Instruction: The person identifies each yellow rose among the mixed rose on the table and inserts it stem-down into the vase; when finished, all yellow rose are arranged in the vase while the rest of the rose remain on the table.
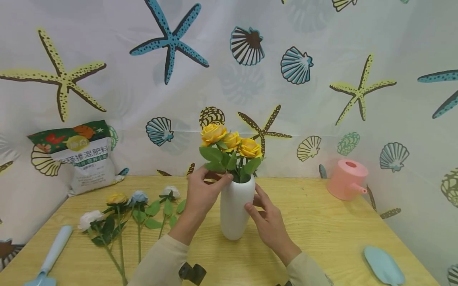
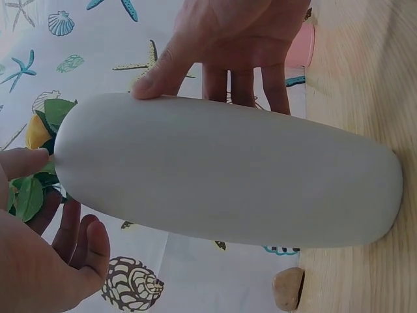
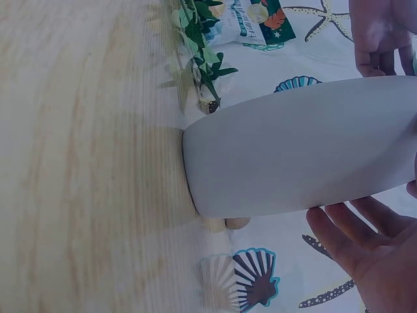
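A tall white vase (image 1: 234,210) stands on the table, with three yellow roses (image 1: 231,141) and their green leaves rising out of its mouth. My left hand (image 1: 204,192) is at the rim, thumb and curled fingers pinching the rose stems among the leaves. Part of those fingers is hidden behind the foliage. On the other side, my right hand (image 1: 270,222) holds the vase wall between thumb and fingers. In the left wrist view the right thumb rests along the vase (image 2: 228,169); in the right wrist view several right fingertips (image 3: 318,218) touch its side.
White, yellow and blue artificial flowers (image 1: 138,197) lie on the table (image 1: 315,222) at left, near a light-blue trowel (image 1: 57,248). A fertilizer bag (image 1: 91,163) stands behind them. At right are a pink watering can (image 1: 345,180) and a pale-blue scoop-like piece (image 1: 384,264). A stone (image 2: 288,289) lies near the backdrop.
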The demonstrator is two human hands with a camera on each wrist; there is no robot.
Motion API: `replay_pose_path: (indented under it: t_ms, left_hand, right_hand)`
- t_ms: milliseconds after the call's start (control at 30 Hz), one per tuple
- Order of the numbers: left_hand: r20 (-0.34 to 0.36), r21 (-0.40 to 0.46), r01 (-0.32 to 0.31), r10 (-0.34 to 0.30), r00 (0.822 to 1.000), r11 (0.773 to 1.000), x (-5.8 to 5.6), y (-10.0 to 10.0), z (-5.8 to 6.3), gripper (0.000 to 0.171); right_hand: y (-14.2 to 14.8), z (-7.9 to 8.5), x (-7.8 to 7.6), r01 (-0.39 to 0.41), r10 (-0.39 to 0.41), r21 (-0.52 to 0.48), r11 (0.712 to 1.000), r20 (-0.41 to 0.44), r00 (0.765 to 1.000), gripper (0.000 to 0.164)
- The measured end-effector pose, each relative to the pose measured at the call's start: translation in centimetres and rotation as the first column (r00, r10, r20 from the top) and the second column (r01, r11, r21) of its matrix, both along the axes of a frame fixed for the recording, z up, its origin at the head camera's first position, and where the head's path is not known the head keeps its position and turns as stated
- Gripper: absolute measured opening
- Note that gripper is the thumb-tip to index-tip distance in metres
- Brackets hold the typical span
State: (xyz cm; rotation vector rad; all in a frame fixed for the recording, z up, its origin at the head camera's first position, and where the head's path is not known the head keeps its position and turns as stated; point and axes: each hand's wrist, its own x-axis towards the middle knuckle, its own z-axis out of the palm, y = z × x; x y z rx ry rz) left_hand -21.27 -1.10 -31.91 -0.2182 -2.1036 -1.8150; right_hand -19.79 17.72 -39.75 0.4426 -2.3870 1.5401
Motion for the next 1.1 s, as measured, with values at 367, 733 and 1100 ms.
replay_pose_path:
  t_ms: [367, 733, 1100]
  left_hand:
    - [0.001, -0.087, -0.037, 0.037, 0.999, 0.996, 0.9, -4.3, -1.5, 0.027]
    - [0.315, -0.324, -0.172, 0.278, 0.908, 0.93, 2.4, -13.6, -4.8, 0.047]
    - [0.496, -0.544, 0.003, 0.319, 0.808, 0.839, 2.8, -21.6, -7.4, 0.07]
  right_hand:
    - [0.1, -0.1, -0.1, 0.001, -0.001, 0.005, 1.0, 0.007, 1.0, 0.063]
    - [0.0, -0.1, -0.1, 0.001, -0.001, -0.001, 1.0, -0.007, 1.0, 0.062]
    - [0.0, 0.1, 0.0, -0.008, 0.008, -0.013, 1.0, 0.007, 1.0, 0.061]
